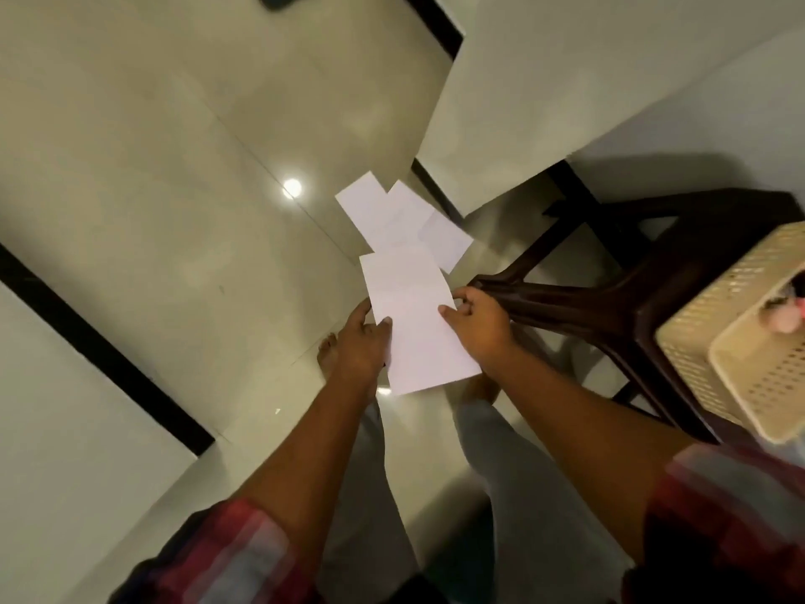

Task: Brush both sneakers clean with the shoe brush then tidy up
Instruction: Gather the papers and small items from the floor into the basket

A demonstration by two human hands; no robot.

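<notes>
My left hand (361, 337) grips the left edge of a white paper sheet (418, 329), thumb on top, fingers prob. under it. I hold it flat and low over the tiled floor (174, 167). I reckon that's either to lay it as a dirt-catcher or to gather it up; can't tell which. Just beyond it, approx. three more loose sheets (400, 215) lie overlapped on the floor. My right hand (475, 324) pinches the sheet's right edge w/ fingers curled. Further right is a dark plastic stool (610, 298) carrying a cream mesh basket (705, 342), contents unclear. Sneakers & shoe brush: not in view.
</notes>
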